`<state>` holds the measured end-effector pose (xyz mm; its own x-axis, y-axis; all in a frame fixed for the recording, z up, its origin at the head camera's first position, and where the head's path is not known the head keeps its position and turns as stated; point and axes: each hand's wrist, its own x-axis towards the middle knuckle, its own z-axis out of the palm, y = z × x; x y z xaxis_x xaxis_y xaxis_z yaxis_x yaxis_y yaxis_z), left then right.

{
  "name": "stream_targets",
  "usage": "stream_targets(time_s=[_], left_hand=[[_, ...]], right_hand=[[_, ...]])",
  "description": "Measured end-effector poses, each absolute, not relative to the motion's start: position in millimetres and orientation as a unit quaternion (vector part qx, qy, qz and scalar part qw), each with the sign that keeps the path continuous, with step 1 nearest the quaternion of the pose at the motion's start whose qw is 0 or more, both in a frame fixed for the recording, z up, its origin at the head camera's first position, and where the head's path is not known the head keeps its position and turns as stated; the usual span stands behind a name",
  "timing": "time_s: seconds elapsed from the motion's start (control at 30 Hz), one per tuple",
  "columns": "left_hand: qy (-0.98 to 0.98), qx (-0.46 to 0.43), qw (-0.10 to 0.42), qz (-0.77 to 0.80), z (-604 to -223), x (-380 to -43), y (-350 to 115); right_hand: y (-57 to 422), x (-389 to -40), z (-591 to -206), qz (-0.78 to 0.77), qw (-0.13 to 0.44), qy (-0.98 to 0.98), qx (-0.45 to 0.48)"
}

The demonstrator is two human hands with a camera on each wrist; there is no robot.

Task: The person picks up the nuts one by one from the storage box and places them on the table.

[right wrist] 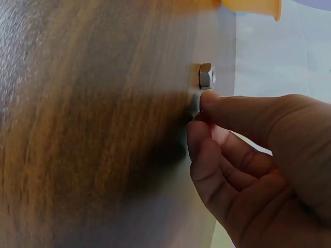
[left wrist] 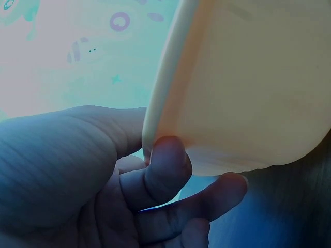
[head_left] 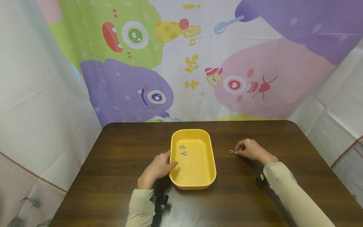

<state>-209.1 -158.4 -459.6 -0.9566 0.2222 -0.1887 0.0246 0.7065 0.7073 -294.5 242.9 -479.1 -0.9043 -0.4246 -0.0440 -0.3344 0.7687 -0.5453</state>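
A yellow rectangular tray (head_left: pixel 195 184) stands on the table, with several small metal nuts (head_left: pixel 184 154) in two clusters inside it. My left hand (head_left: pixel 158 165) grips the tray's left wall, thumb over the rim and fingers on the outside; the left wrist view shows the fingers curled against the tray's wall (left wrist: pixel 243 93). To the right of the tray, my right hand (head_left: pixel 252 149) pinches a small metal nut (head_left: pixel 235 152) at the tabletop, mostly hidden by thumb and fingertips. Just beside those fingertips lies another hex nut (right wrist: pixel 207 76), apart from the tray.
The dark brown wooden table (head_left: pixel 119 176) has rounded back corners. Behind it hangs a cloth printed with cartoon monsters (head_left: pixel 193 78). Pale cloth hangs at both sides. Each wrist wears a dark band device (head_left: pixel 159 199).
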Motion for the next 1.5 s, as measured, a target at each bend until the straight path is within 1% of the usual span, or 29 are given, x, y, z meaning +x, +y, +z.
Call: stream_targets(time_s=[0.43,0.83,1.5], left_hand=[[0.917,0.082,0.113,0.373,-462.4,-208.1,-159.9],[0.914,0.079,0.120,0.379,-463.6,-207.5,-159.3],[0.915,0.081,0.119,0.378,-462.1,-208.1,-158.3]], right_hand=[[236.8,-296.1,-481.0,-0.262,0.086,0.942,-0.190],[237.4,-294.6,-484.8,-0.274,0.098,0.940,-0.177],[230.8,-302.4,-460.1,-0.295,0.044,0.934,-0.197]])
